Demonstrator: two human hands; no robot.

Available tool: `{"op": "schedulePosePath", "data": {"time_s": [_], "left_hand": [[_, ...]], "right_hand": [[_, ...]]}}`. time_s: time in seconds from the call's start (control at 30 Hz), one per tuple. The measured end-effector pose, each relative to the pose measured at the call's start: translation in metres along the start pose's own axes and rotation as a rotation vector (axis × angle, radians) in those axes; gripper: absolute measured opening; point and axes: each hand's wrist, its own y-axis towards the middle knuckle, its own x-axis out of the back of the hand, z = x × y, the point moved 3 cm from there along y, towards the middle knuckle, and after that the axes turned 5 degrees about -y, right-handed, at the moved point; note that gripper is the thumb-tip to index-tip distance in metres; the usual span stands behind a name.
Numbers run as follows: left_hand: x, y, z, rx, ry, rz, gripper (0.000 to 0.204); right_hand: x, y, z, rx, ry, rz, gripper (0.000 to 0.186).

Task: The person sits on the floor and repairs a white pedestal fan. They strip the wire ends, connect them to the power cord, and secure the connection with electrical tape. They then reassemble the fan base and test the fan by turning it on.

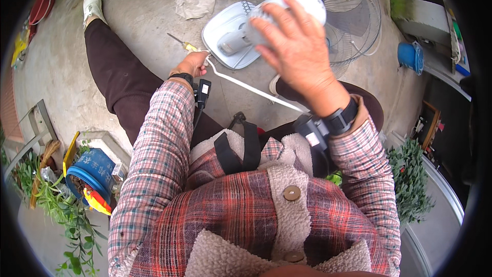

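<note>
An electric fan with a white oval base (212,28) stands on the concrete floor between my legs, its motor housing (312,2) turned up toward me. My right hand (302,54) lies over the housing with spread fingers curved round it. Close to the base's left edge, my left hand (192,65) is closed on a screwdriver (190,47) with a yellowish handle, its thin shaft pointing away to the left. A white cord (246,87) runs from beside the left hand toward my right wrist. Whether the left fingers also grip that cord is hard to tell.
Behind the housing spreads the fan's wire guard (371,41) with dark blades (353,20). A crumpled pale cloth or paper (196,4) lies on the floor. A blue bucket (95,169) and plants stand at the left, a blue container (408,55) at the right.
</note>
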Motion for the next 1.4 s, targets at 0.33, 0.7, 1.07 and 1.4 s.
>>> {"op": "schedulePosePath", "data": {"time_s": [0.33, 0.7, 1.07, 1.4], "left_hand": [[-0.06, -0.037, -0.014, 0.037, -0.106, 0.452, 0.026], [-0.063, -0.042, -0.013, -0.111, -0.058, 0.593, 0.025], [-0.071, -0.027, 0.009, -0.376, -0.129, 0.3, 0.027], [-0.011, -0.074, -0.025, -0.364, 0.094, -0.058, 0.045]], "right_hand": [[-0.001, 0.011, -0.132, -0.149, 0.079, -0.075, 0.046], [-0.019, 0.014, -0.161, -0.165, 0.079, -0.128, 0.041], [-0.013, 0.021, -0.156, -0.158, 0.161, -0.126, 0.036], [-0.029, 0.008, -0.178, -0.287, 0.101, -0.155, 0.037]]}}
